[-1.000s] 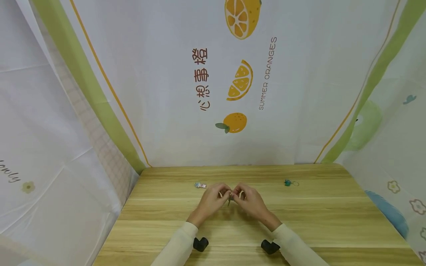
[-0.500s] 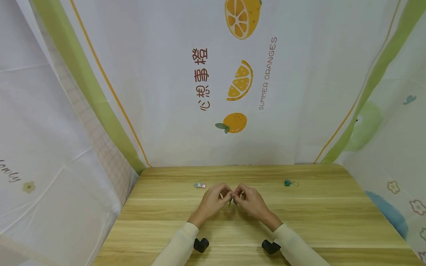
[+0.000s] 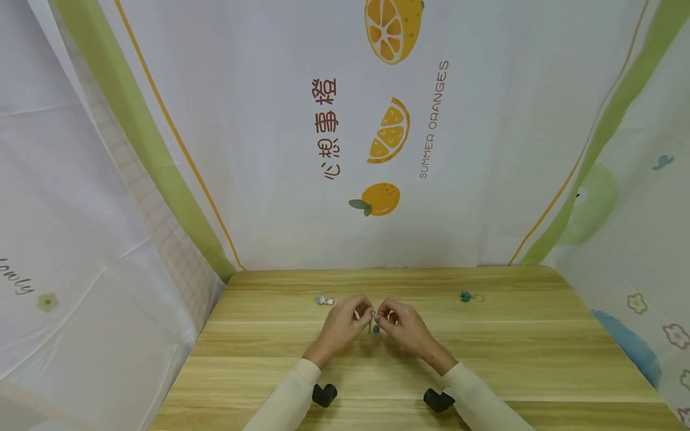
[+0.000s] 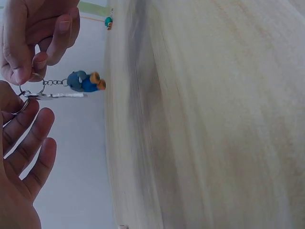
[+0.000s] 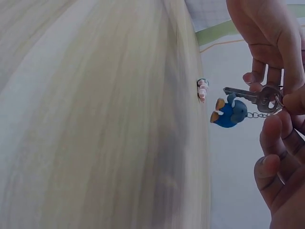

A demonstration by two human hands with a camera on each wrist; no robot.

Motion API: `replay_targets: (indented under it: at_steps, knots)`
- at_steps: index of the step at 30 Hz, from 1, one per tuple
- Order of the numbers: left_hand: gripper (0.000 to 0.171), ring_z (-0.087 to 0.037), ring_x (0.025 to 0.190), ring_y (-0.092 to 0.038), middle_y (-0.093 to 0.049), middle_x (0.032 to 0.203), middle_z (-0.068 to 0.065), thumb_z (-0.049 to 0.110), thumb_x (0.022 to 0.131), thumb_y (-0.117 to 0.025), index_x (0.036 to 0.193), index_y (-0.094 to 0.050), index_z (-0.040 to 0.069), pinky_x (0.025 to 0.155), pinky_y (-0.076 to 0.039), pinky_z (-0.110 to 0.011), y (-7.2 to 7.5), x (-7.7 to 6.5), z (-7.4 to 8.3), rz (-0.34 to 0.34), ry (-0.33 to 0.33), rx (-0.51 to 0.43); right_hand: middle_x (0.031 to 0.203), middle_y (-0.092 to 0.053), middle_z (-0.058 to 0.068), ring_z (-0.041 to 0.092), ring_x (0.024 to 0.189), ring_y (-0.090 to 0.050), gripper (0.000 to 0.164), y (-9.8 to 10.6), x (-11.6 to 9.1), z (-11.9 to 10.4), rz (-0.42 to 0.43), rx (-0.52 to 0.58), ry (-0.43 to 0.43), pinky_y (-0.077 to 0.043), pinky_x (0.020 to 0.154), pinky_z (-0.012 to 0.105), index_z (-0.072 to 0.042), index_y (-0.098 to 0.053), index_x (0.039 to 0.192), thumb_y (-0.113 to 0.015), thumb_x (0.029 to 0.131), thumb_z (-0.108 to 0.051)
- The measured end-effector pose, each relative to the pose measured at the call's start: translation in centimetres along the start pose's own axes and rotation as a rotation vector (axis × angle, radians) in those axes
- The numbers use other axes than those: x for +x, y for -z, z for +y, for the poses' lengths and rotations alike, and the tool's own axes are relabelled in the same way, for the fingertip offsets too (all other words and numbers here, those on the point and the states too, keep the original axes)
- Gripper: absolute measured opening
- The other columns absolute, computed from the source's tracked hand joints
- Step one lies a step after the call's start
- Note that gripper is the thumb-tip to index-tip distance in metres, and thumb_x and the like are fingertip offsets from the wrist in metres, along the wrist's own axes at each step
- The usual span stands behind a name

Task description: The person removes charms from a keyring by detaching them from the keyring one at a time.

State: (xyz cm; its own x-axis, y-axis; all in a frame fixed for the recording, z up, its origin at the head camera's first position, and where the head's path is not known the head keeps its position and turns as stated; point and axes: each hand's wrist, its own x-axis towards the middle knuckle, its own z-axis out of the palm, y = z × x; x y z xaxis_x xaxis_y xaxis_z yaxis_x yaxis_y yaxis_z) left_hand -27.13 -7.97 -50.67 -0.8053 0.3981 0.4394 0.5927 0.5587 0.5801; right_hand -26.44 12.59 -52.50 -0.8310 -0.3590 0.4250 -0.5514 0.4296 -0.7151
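In the head view my left hand (image 3: 345,323) and right hand (image 3: 405,328) meet close together over the table, fingertips nearly touching. A silver metal key (image 5: 257,98) projects from a ring pinched in my left hand's thumb and fingers. With thumb and forefinger, my right hand pinches the ring of a keychain (image 4: 86,81), whose short chain carries a small blue figurine with a grey head and orange feet. Key and figurine hang side by side, the rings overlapping at the fingertips. Fingers partly cover where the rings meet.
On the wooden table (image 3: 269,359), a small white-and-blue figurine (image 3: 324,300) lies back left. A green figurine keychain (image 3: 466,296) with its ring lies back right. Two black angular pieces (image 3: 325,395) show beside the sleeves. Printed cloth (image 3: 269,179) hangs behind and at both sides.
The hands stay in nearly the same place. Fingertips have parted slightly, and the blue figurine now hangs lower and in plainer view beside the key.
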Motion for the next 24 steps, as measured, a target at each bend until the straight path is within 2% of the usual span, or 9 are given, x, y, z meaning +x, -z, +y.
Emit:
replay_targets:
  at_steps: [5, 12, 15, 20, 24]
  knots:
    - [0.007, -0.004, 0.081, -0.062, -0.072, 0.089, 0.005, 0.013, 0.105, -0.067, 0.1, -0.071, 0.016, 0.072, -0.054, -0.02, 0.05, -0.1, 0.08, 0.007, -0.003, -0.008, 0.087, -0.067, -0.006, 0.001, 0.063, -0.052, 0.011, -0.06, -0.13, 0.22, 0.005, 0.018, -0.001, -0.047, 0.055, 0.022, -0.019, -0.068, 0.094, -0.073, 0.102, -0.013]
    - [0.006, -0.006, 0.081, -0.063, -0.072, 0.089, 0.005, 0.014, 0.105, -0.067, 0.101, -0.072, 0.015, 0.071, -0.054, -0.02, -0.27, -0.12, 0.12, 0.009, -0.004, -0.041, 0.09, -0.068, -0.003, 0.002, 0.057, -0.052, 0.009, -0.04, -0.27, 0.24, -0.016, 0.05, -0.057, -0.047, 0.05, 0.023, -0.018, -0.069, 0.099, -0.069, 0.106, -0.024]
    - [0.005, -0.008, 0.082, -0.064, -0.072, 0.09, 0.004, 0.014, 0.105, -0.068, 0.102, -0.072, 0.015, 0.072, -0.055, -0.021, -0.39, -0.14, 0.17, 0.003, -0.004, -0.056, 0.089, -0.067, -0.003, 0.002, 0.056, -0.052, 0.01, -0.04, -0.28, 0.2, -0.011, 0.053, -0.062, -0.047, 0.048, 0.024, -0.017, -0.068, 0.099, -0.069, 0.106, -0.023]
    - [0.004, -0.005, 0.083, -0.063, -0.072, 0.091, 0.004, 0.016, 0.105, -0.068, 0.104, -0.072, 0.015, 0.073, -0.054, -0.021, -0.53, -0.15, 0.19, -0.019, 0.011, -0.064, 0.085, -0.066, -0.004, 0.0, 0.057, -0.051, 0.009, 0.02, -0.29, 0.14, 0.006, 0.047, -0.037, -0.046, 0.049, 0.023, -0.017, -0.067, 0.096, -0.07, 0.105, -0.016]
    - [0.004, -0.006, 0.083, -0.063, -0.072, 0.093, 0.003, 0.016, 0.106, -0.068, 0.106, -0.072, 0.015, 0.073, -0.054, -0.021, -0.52, -0.14, 0.22, -0.039, 0.023, -0.066, 0.086, -0.065, -0.005, 0.0, 0.06, -0.051, 0.01, -0.02, -0.21, 0.23, 0.014, 0.04, -0.022, -0.046, 0.052, 0.023, -0.019, -0.068, 0.096, -0.07, 0.105, -0.016]
